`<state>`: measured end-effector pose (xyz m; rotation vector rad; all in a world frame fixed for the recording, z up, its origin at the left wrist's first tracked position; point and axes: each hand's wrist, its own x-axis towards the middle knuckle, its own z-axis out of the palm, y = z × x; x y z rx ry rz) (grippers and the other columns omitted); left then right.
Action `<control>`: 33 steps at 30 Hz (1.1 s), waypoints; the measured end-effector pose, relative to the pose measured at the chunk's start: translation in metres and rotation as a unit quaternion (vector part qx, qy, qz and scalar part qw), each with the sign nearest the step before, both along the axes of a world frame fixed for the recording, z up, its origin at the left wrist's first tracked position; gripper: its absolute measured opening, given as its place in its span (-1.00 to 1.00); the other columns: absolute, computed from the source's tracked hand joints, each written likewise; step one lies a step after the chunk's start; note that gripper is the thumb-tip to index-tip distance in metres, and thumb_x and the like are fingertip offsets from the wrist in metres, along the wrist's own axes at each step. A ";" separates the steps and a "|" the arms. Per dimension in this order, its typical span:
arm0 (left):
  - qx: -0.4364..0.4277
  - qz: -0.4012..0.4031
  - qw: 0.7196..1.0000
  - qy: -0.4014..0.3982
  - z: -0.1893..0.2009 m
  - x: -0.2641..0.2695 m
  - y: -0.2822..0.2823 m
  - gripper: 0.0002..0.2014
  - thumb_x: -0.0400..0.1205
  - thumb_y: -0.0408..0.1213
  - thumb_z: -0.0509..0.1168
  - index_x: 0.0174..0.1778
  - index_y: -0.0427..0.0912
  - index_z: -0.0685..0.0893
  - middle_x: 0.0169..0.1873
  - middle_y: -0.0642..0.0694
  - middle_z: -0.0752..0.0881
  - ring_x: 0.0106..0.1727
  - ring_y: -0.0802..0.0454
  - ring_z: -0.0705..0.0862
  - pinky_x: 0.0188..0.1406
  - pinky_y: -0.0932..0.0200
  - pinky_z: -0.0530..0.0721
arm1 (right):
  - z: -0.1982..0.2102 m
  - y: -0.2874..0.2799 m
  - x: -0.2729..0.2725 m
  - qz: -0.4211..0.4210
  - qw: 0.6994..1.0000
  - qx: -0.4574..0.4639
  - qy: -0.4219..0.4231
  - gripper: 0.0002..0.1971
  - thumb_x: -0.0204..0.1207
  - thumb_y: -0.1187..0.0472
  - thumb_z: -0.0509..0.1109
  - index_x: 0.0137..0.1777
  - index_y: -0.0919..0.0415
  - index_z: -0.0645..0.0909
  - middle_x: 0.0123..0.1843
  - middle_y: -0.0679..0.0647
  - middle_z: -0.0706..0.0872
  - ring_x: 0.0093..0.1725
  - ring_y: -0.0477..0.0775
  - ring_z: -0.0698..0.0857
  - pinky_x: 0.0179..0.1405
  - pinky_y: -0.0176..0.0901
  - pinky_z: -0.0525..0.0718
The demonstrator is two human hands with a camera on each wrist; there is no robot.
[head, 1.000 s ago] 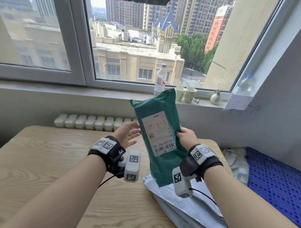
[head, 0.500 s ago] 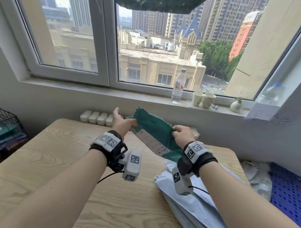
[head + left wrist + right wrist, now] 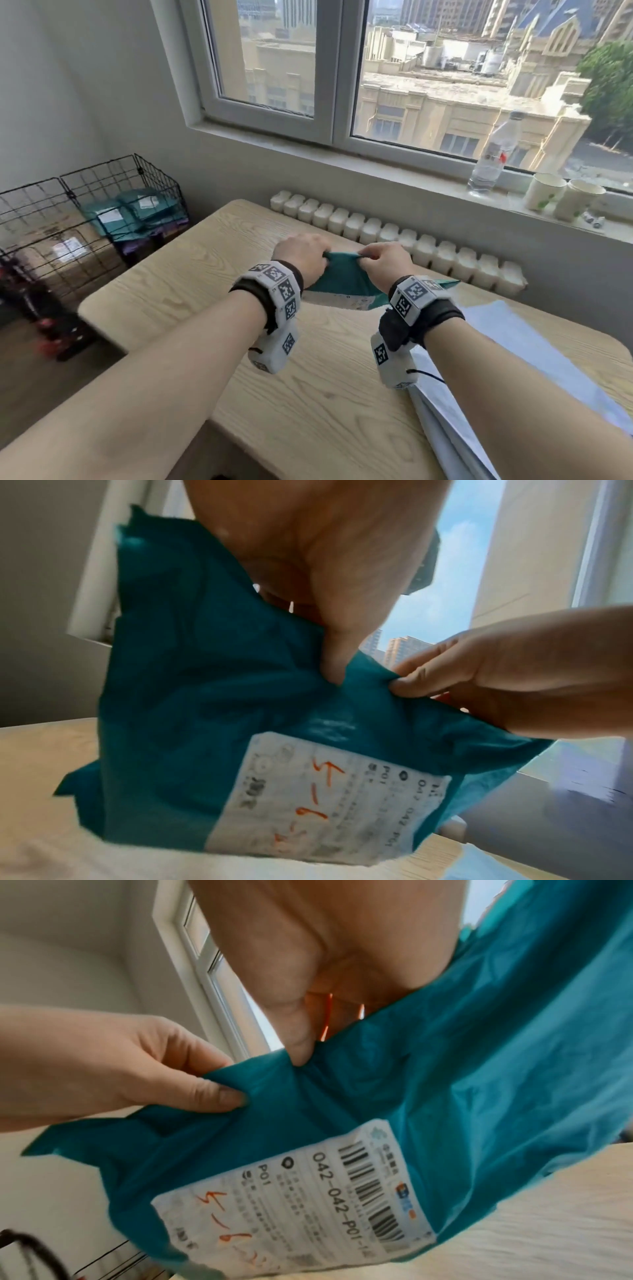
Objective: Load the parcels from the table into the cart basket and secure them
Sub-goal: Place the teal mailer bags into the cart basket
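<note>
Teal plastic mailer parcel (image 3: 342, 282): above wooden tabletop (image 3: 191, 274), centre. Black wire cart basket (image 3: 102, 205): ten o'clock. Pale paper parcels (image 3: 513, 342): four o'clock.

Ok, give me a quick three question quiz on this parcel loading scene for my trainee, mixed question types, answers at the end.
1. True or false: both hands pinch the top edge of the teal plastic mailer bag.
2. Multiple choice: where is the black wire cart basket? A) on the window sill B) on the floor left of the light wooden table C) on the table
3. Short answer: what lies on the table under the right forearm?

Key
1. True: the left hand and right hand both pinch it.
2. B
3. A stack of pale grey-white mailer bags.
</note>
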<state>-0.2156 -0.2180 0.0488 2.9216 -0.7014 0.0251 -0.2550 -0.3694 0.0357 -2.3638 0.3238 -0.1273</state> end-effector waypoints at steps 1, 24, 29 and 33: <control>-0.010 0.024 1.000 0.007 -0.002 0.001 0.012 -0.81 0.66 -0.12 0.17 0.04 -0.03 0.68 0.05 -0.09 0.70 0.09 -0.11 0.63 -0.05 0.09 0.49 | 0.000 0.011 0.002 0.012 1.000 0.005 -0.007 -0.78 0.53 0.26 0.33 0.04 0.11 0.79 0.03 0.03 0.80 0.06 0.02 0.68 0.01 -0.31 0.53; -0.410 0.383 0.821 0.107 -0.028 0.091 0.418 -0.71 0.70 -0.26 0.19 0.05 -0.44 0.69 -0.08 -0.32 0.67 -0.10 -0.14 0.57 -0.17 0.19 0.38 | -0.007 0.365 0.152 0.021 0.923 0.354 0.153 -0.71 0.62 -0.02 0.26 0.15 0.16 0.62 0.15 0.08 0.73 0.15 0.04 0.64 0.30 -0.01 0.55; -0.454 0.426 0.767 0.158 -0.050 0.110 0.500 -0.67 0.72 -0.30 0.16 0.28 -0.46 0.60 0.27 -0.39 0.64 0.29 -0.29 0.60 0.13 0.04 0.53 | -0.020 0.453 0.172 0.062 0.899 0.400 0.169 -0.73 0.63 -0.07 0.25 -0.05 0.12 0.62 -0.06 0.02 0.76 -0.02 -0.01 0.70 0.25 -0.09 0.61; -0.536 0.450 0.687 0.194 -0.067 0.125 0.540 -0.63 0.71 -0.36 0.16 0.40 -0.48 0.50 0.38 -0.41 0.55 0.38 -0.30 0.56 0.07 0.15 0.49 | -0.031 0.498 0.190 0.101 0.892 0.411 0.160 -0.47 0.39 -0.15 0.47 0.24 0.19 0.59 0.19 0.12 0.75 0.15 0.07 0.72 0.19 -0.02 0.69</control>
